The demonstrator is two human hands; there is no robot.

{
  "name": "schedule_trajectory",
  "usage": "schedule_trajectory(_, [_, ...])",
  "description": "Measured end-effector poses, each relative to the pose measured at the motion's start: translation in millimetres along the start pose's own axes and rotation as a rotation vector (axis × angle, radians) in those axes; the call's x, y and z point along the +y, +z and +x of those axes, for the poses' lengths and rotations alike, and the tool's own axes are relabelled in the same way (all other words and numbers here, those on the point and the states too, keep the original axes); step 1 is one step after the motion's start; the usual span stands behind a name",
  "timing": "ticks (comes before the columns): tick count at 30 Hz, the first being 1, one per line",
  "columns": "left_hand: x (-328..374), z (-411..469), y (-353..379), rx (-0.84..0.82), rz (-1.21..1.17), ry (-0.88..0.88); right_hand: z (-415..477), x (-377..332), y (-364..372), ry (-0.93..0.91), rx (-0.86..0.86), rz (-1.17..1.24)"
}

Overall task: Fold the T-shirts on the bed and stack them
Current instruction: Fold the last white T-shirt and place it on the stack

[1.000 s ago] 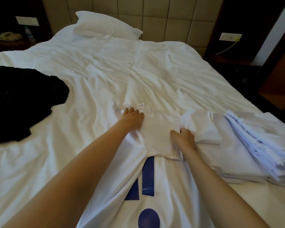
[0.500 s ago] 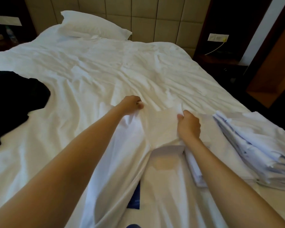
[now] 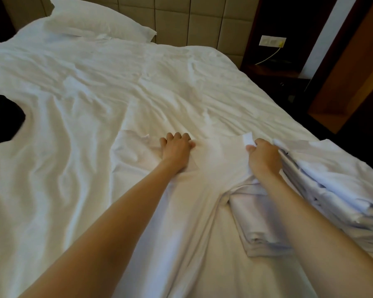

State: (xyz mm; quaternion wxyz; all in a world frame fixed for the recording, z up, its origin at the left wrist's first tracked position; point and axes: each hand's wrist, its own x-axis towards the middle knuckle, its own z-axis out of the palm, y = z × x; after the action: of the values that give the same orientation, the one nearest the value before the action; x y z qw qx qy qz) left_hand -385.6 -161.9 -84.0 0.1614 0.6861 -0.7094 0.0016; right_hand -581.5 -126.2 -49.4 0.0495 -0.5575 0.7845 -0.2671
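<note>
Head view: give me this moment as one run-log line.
step: folding white T-shirt | left hand: grips its far edge | right hand: pinches its edge beside folded stack | black garment: left side of bed

A white T-shirt [image 3: 211,175] lies rumpled lengthwise on the bed [image 3: 73,151], just beside a folded stack [image 3: 332,190].

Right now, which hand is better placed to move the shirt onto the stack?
Probably right: the right hand grips the white T-shirt beside the folded stack; the left hand grips it farther away.
</note>
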Motion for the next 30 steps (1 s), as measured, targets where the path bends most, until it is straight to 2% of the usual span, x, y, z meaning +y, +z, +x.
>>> schedule_trajectory(10, [18.6,-6.1,21.0,0.012,-0.031,-0.009,-4.1,15.7,-0.2,0.036,0.000,-0.051])
schedule_trajectory(16, [7.1,-24.9,11.3,0.029,-0.066,0.058,-11.9,11.2,-2.6,0.175,0.003,0.052])
schedule_trajectory(19, [4.7,-45.7,-5.1,-0.012,-0.098,0.119,-30.2,7.8,-10.6,0.113,0.057,-0.001])
schedule_trajectory(22, [1.0,-77.6,-27.8,-0.045,-0.195,0.095,-63.1,3.3,-19.5,0.011,0.090,-0.021])
schedule_trajectory(30, [-15.6,-176.8,-71.9,-0.206,-0.389,-0.024,-173.0,-15.8,-31.3,-0.107,-0.153,0.149])
